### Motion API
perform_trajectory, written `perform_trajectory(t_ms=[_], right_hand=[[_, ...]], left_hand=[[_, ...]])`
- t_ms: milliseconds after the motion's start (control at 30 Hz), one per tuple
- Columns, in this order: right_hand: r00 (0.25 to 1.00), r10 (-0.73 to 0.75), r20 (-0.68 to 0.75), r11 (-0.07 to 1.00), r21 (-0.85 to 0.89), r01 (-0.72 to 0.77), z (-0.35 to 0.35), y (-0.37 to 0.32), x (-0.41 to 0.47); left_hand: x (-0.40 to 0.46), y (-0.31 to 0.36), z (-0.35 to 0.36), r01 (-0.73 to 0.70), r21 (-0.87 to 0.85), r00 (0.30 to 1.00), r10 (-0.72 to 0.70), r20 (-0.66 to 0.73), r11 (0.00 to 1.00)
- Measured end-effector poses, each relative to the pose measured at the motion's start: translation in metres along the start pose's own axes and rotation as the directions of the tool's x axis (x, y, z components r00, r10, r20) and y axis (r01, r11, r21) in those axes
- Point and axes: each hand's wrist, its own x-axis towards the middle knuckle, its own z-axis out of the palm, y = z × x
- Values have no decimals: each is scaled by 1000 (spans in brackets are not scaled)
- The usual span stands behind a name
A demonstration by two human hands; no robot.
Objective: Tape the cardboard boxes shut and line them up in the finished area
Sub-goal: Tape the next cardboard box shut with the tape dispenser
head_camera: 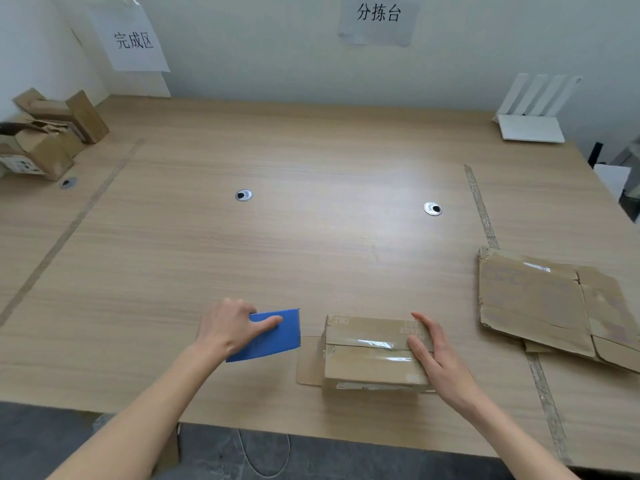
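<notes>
Two hands on the light wooden table (311, 237). My left hand (230, 327) grips a flat blue plastic scraper card (273, 336), thumb on top, fingers curled under. My right hand (433, 351) lies with straight fingers on the right end of the small brown cardboard box (370, 355), which sits near the front edge; clear tape runs across its top, one flap sticks out left. Flattened brown cardboard sheet (540, 306) lies well to the right. Pile of brown cardboard boxes (45, 136) at far left.

Left hand (230, 329) grips the blue scraper (268, 336), thumb lying across its top face. Right hand (434, 355) rests flat-fingered on the small taped cardboard box (372, 355), fingertips touching the tape.
</notes>
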Motion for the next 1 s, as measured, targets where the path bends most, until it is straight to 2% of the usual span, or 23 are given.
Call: perform_trajectory(t_ms=[67, 167, 233, 333, 400, 467, 567, 633, 700, 900, 1000], right_hand=[[1000, 0, 6, 1000, 9, -1, 1, 2, 1], [1000, 7, 9, 1000, 17, -7, 2, 3, 5], [1000, 8, 4, 1000, 20, -8, 4, 5, 5], [1000, 14, 1, 1000, 28, -14, 5, 6, 6], [1000, 11, 3, 999, 33, -11, 5, 8, 7], [1000, 0, 1, 999, 50, 0, 5, 9, 7], [1000, -16, -17, 997, 69, 17, 6, 9, 6], [1000, -15, -18, 996, 82, 17, 7, 7, 5], [1000, -13, -12, 997, 80, 14, 6, 5, 4], [1000, -2, -15, 999, 52, 3, 3, 2, 3], [1000, -6, -17, 998, 57, 7, 4, 2, 3]], left_hand=[[-2, -16, 13, 68, -140, 997, -71, -19, 988], [-12, -30, 46, 38, -232, 998, -50, -44, 972], [-20, -33, 67, -6, -214, 996, -13, -88, 977], [-28, -33, 92, -111, -74, 980, 96, -174, 991], [-32, -28, 96, -101, -30, 975, 93, -199, 994], [-36, -22, 92, -70, -41, 969, 58, -240, 997], [-42, 4, 72, -42, -164, 962, -4, -275, 986], [-48, 38, 54, -77, -364, 974, -7, -225, 928], [-54, 75, 43, -65, -534, 995, 14, -99, 843], [-66, 127, 49, 23, -711, 997, 38, 70, 703], [-65, 136, 57, 132, -810, 981, 41, 190, 572]])
